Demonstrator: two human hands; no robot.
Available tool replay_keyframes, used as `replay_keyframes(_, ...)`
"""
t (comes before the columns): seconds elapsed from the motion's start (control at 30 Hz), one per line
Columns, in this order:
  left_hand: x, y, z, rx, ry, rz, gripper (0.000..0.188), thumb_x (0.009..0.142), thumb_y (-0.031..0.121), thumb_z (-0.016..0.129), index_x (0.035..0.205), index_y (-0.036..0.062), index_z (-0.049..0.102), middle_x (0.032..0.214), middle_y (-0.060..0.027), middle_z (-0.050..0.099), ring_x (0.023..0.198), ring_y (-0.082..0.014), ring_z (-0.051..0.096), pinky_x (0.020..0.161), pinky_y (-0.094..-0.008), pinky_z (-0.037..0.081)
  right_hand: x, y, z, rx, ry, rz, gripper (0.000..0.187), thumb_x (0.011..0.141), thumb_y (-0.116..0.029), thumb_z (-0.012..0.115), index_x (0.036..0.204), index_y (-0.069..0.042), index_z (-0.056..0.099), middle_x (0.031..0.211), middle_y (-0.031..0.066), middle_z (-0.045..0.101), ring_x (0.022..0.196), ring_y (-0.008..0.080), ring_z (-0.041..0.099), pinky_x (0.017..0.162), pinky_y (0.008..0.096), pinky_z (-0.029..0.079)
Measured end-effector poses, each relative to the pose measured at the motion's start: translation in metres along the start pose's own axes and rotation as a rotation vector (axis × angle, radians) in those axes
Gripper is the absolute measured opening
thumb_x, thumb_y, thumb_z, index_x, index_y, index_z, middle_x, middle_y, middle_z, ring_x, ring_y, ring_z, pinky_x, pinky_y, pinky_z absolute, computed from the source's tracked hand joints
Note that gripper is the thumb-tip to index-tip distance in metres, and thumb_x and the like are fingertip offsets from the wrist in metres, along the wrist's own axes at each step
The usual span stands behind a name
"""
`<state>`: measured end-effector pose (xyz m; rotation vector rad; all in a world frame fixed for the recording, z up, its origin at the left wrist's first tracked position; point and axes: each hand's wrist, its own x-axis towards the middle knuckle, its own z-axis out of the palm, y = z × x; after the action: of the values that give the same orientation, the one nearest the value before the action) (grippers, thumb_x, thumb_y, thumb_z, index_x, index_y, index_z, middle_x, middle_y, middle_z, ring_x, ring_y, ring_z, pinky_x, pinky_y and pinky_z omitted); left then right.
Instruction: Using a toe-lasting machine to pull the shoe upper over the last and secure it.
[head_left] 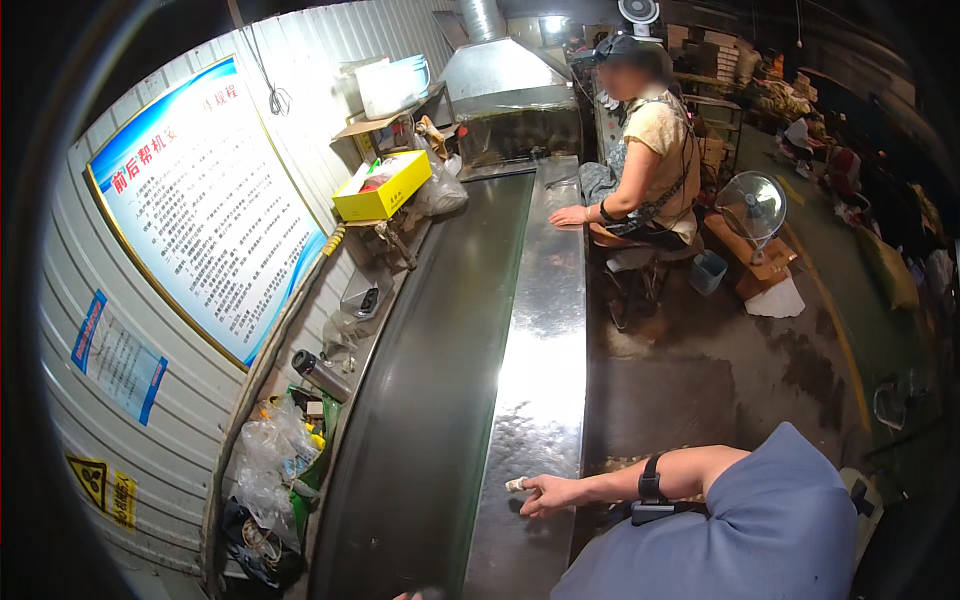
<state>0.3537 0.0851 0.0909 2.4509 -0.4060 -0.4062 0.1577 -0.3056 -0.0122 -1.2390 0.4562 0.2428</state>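
Observation:
My right hand rests on or just above the shiny metal ledge beside the dark conveyor belt. A whitish wrap or finger cover shows at a fingertip of that hand. Its fingers look apart, and I make out no object in them. A black strap with a small device sits on my right wrist. Of my left hand, only a sliver appears at the bottom edge, next to something dark; its fingers are hidden.
A seated co-worker rests a hand on the ledge's far end. Left of the belt are a yellow box, a dark bottle and plastic bags. A metal hood stands at the far end; a fan is right.

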Motion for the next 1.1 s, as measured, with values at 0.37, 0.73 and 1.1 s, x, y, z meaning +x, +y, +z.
replay_keyframes(0.37, 0.004, -0.237, -0.064, 0.25, 0.668, -0.619, 0.078, 0.081, 0.039, 0.077, 0.137, -0.0053, 0.047, 0.133, -0.0282, 0.056, 0.121, -0.0401, 0.057, 0.105, -0.0467, 0.045, 0.006, -0.044, 0.067, 0.693, 0.072, 0.393, 0.07, 0.096, -0.015, 0.068, 0.149, -0.032, 0.027, 0.127, 0.0032, 0.057, 0.125, 0.023, 0.053, 0.106, 0.0519, 0.039)
replay_keyframes(0.73, -0.032, -0.312, -0.025, 0.079, 0.437, -1.103, 0.133, 0.066, 0.064, 0.083, 0.159, 0.004, 0.009, 0.155, -0.0322, 0.028, 0.143, -0.045, 0.032, 0.117, -0.0516, 0.032, 0.026, -0.014, 0.034, 0.817, -0.22, 0.308, 0.077, 0.098, -0.009, 0.063, 0.154, -0.032, 0.016, 0.141, 0.0031, 0.05, 0.132, 0.028, 0.049, 0.103, 0.067, 0.041)
replay_keyframes(1.1, -0.087, -0.016, -0.002, 0.553, 0.67, 0.03, 0.041, 0.078, 0.012, 0.069, 0.118, 0.004, 0.07, 0.117, -0.0253, 0.067, 0.106, -0.0454, 0.065, 0.097, -0.0533, 0.049, 0.003, -0.009, -0.008, 0.898, -0.199, 0.201, 0.038, 0.101, -0.021, 0.06, 0.136, -0.02, 0.044, 0.132, 0.0047, 0.058, 0.125, 0.0257, 0.054, 0.103, 0.0601, 0.046)
